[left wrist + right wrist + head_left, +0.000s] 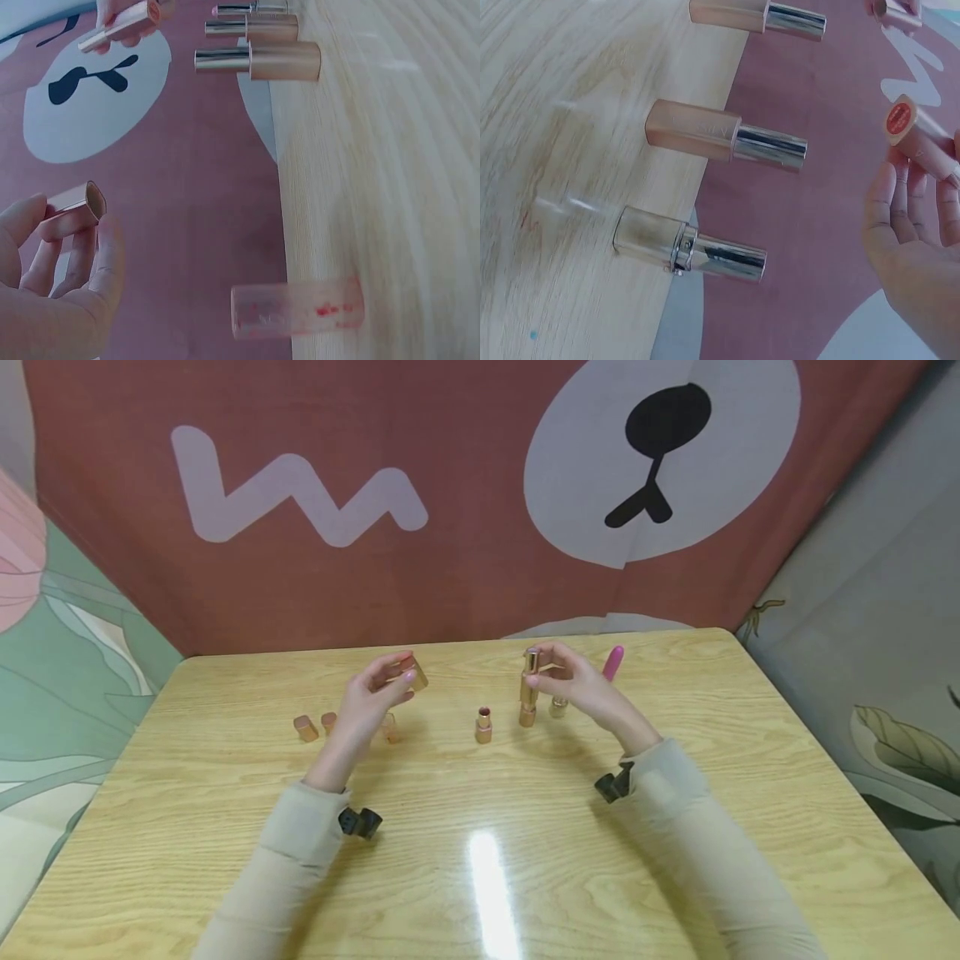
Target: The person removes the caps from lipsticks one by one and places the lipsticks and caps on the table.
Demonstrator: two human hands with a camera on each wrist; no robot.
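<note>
My left hand (367, 693) pinches a hollow rose-gold lipstick cap (73, 210) between thumb and fingers, above the table; its open end shows in the left wrist view. My right hand (588, 689) holds an uncapped lipstick (924, 144) in the air, with a red label on its base. Beneath and beside that hand stand an uncapped rose-gold lipstick (694, 129) and a clear-based one with a silver tube (649, 234). Another rose-gold lipstick (483, 727) stands uncapped between the hands. Near my left hand, a see-through pinkish cap (296, 309) is upright on the table.
Two rose-gold caps (305, 727) stand on the left of the wooden table (420, 868). A pink round-ended stick (613, 662) shows behind my right hand, its lower part hidden. A red-brown cloth with a cartoon face (465, 577) hangs along the far edge.
</note>
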